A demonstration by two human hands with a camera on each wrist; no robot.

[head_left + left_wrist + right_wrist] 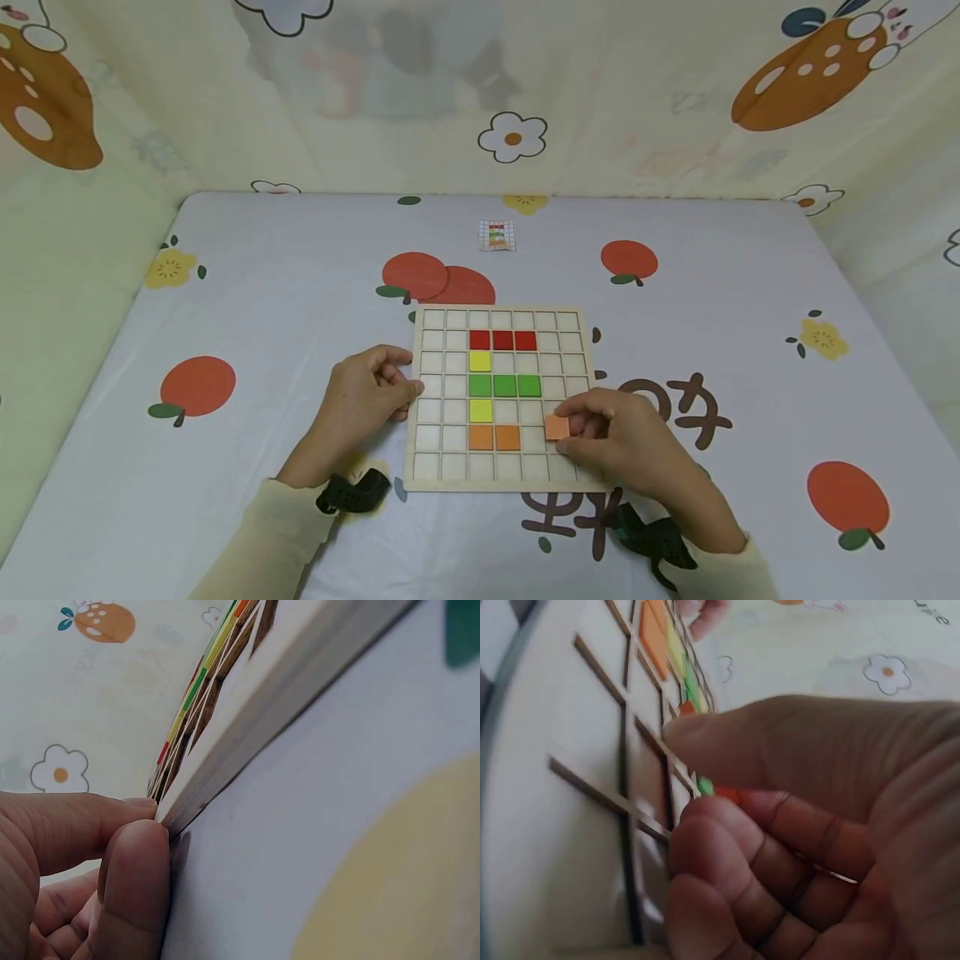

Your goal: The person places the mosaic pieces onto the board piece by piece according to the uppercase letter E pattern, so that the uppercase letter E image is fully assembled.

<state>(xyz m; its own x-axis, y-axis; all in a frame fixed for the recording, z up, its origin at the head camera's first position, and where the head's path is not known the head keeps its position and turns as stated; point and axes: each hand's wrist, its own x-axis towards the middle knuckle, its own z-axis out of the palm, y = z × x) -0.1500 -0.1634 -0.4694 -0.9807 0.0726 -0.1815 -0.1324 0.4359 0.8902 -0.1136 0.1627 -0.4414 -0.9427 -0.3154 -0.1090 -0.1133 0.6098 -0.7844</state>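
A square wooden grid board (442, 486) lies on the table, with square tiles set in its cells. Three red tiles (502, 340) form a row near the top, and three green tiles (505, 386) form one in the middle. Single yellow tiles (480, 361) sit above and below the green row's left end. Two orange tiles (495, 437) lie side by side lower down. My right hand (626, 437) pinches another orange tile (557, 427) over the board's lower right part. With thumb and forefinger, my left hand (367, 387) grips the board's left edge.
A small card (497, 236) with a coloured grid pattern lies beyond the board. The white tablecloth (285, 308) is printed with fruit, flowers and brown characters. A patterned curtain (420, 158) stands behind the table and along both sides.
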